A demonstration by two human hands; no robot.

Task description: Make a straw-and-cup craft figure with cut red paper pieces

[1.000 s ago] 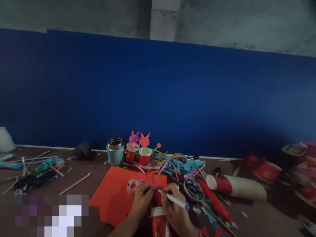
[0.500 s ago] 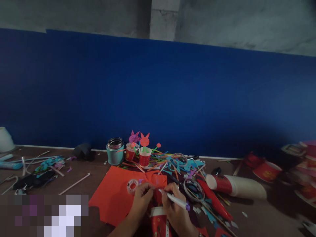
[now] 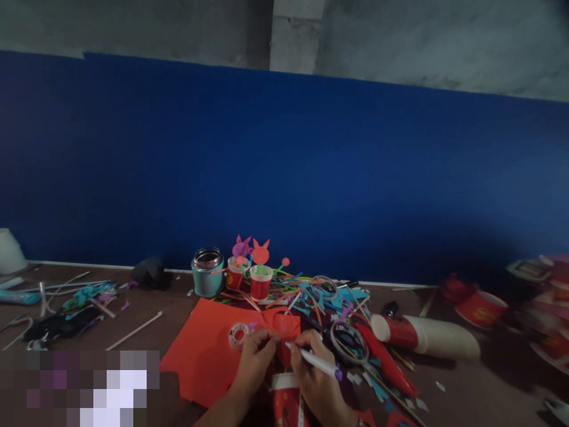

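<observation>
My right hand [image 3: 316, 379] grips a white marker pen [image 3: 313, 360] with a purple end, its tip pointing left onto a small red paper piece [image 3: 283, 351]. My left hand [image 3: 255, 362] pinches that red piece and holds it down, fingers closed. Both hands work over a sheet of red paper [image 3: 208, 347] on the brown table. A red paper cup [image 3: 285, 400] with a white rim stands directly below the hands. A roll of clear tape [image 3: 239, 335] lies on the red sheet just left of my left hand.
Behind stand a teal jar [image 3: 207, 273] and two small red cups with paper animal heads [image 3: 260, 276]. Coloured straws and paper scraps [image 3: 320, 293] pile to the right, with a lying stack of cups [image 3: 422, 336]. More cups [image 3: 482, 308] at far right. Blue wall panel behind.
</observation>
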